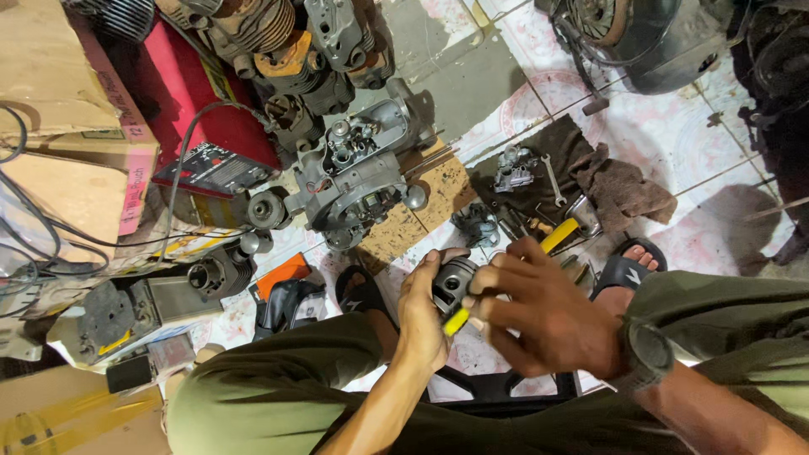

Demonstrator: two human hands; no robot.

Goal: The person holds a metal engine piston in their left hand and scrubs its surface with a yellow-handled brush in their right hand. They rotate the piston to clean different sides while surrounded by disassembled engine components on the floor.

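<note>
Brown cardboard boxes stacked far left — pink-edged label strip; red-black label plate beside.

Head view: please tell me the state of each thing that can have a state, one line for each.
Piston: held up between both hands, off the floor.
Left hand: closed around the piston's side.
Right hand: fingers on the piston.
Yellow-handled tool: held in the hands.
Engine case: open, resting on a wooden block.
Wrench: lying on a brown cloth.
</note>
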